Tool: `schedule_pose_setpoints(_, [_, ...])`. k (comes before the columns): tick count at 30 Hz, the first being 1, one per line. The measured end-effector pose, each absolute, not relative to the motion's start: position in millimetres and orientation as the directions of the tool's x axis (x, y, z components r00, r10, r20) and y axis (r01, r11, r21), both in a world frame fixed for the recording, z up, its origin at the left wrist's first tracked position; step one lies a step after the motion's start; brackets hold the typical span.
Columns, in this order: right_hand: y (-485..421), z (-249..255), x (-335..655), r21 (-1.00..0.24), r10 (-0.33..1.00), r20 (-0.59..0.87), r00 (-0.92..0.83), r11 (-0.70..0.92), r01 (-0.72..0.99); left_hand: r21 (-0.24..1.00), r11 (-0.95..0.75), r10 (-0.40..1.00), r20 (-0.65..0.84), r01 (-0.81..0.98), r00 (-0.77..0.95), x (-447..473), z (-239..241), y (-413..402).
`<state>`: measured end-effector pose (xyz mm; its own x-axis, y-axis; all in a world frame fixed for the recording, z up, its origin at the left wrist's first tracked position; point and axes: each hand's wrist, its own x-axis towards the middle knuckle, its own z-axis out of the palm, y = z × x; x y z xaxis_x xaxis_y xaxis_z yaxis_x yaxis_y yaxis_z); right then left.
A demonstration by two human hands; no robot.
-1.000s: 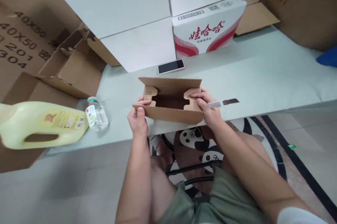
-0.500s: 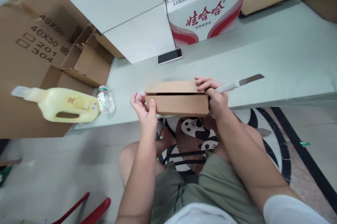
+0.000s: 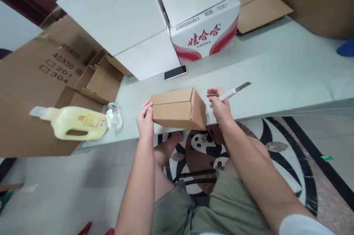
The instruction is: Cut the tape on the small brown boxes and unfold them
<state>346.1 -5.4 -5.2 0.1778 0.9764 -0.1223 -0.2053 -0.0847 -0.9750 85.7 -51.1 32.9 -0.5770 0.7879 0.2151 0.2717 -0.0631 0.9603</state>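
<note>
Head view: a closed cardboard box [image 3: 177,108] sits at the near edge of the desk [image 3: 276,73], centre frame. At its left end the left hand [image 3: 145,120] grips it; just right of it, the right hand [image 3: 220,109] is curled around a knife [image 3: 231,93].

Left hand [image 3: 145,119], right hand [image 3: 220,109] bare, forearms bare; white short sleeve [image 3: 302,224] on right arm; olive-green shorts [image 3: 226,205], bare knees.

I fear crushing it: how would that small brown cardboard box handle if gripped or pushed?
The cardboard box looks corrugated, so probably stiff yet dentable. The left hand seems to steady it alone, suggesting lightness. Flat-sided, it should slide, not roll, though it sits near the table edge.
</note>
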Motion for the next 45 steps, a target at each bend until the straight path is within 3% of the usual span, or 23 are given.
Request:
schedule_pose_setpoints(3, [-3.4, -9.4, 348.0, -0.970, 0.976, -0.206, 0.072, -0.194, -0.147, 0.998, -0.037, 0.732, 0.063, 0.053, -0.678, 77.8, 38.5, -41.4])
schedule_pose_setpoints(7, [-7.5, -6.8, 339.8, -0.971, 0.977, -0.157, -0.146, -0.180, -0.158, 0.992, 0.008, 0.702, -0.095, -0.125, -0.706, 72.2, 42.1, -27.3])
schedule_pose_setpoints(10, [-13.7, -1.3, 330.6, -0.964, 0.959, 0.029, -0.284, -0.049, -0.263, 0.955, 0.104, 0.734, -0.261, -0.277, -0.627, 80.9, 39.1, -25.7])
schedule_pose_setpoints(13, [-19.9, 6.3, 329.1, -0.920, 0.929, 0.250, -0.273, 0.139, -0.367, 0.890, 0.187, 0.810, -0.379, -0.416, -0.447, 99.5, 31.8, -35.5])
schedule_pose_setpoints(18, [-27.9, 29.1, 349.7, -0.875, 0.909, 0.398, -0.126, 0.335, -0.350, 0.878, 0.325, 0.887, -0.412, -0.352, -0.208, 133.9, 10.6, -61.2])
schedule_pose_setpoints(22, [-34.0, 47.5, 367.5, -0.926, 0.941, 0.328, -0.084, 0.303, -0.225, 0.806, 0.515, 0.819, -0.564, -0.293, -0.111, 160.0, -7.8, -75.2])
schedule_pose_setpoints(25, [-39.4, 55.5, 372.8, -0.952, 0.948, 0.303, -0.097, 0.298, -0.066, 0.766, 0.566, 0.791, -0.609, -0.303, -0.062, 175.5, -16.6, -79.5])
schedule_pose_setpoints(28, [-44.6, 59.0, 374.0, -0.946, 0.935, 0.317, -0.161, 0.325, 0.022, 0.754, 0.592, 0.768, -0.635, -0.286, -0.086, 179.2, -20.7, -79.1])
schedule_pose_setpoints(34, [-50.2, 57.9, 373.0, -0.934, 0.916, 0.304, -0.264, 0.341, 0.109, 0.816, 0.571, 0.784, -0.573, -0.084, -0.238, 155.7, -20.5, -78.7])
schedule_pose_setpoints(39, [-50.4, 56.6, 366.2, -0.920, 0.878, 0.357, -0.317, 0.389, 0.041, 0.739, 0.619, 0.758, -0.651, -0.268, -0.044, 152.1, -9.9, -89.2])
schedule_pose_setpoints(45, [-51.5, 59.7, 366.1, -0.961, 0.935, 0.260, -0.242, 0.274, 0.026, 0.694, 0.578, 0.718, -0.682, -0.430, -0.136, 172.6, 2.6, -102.4])
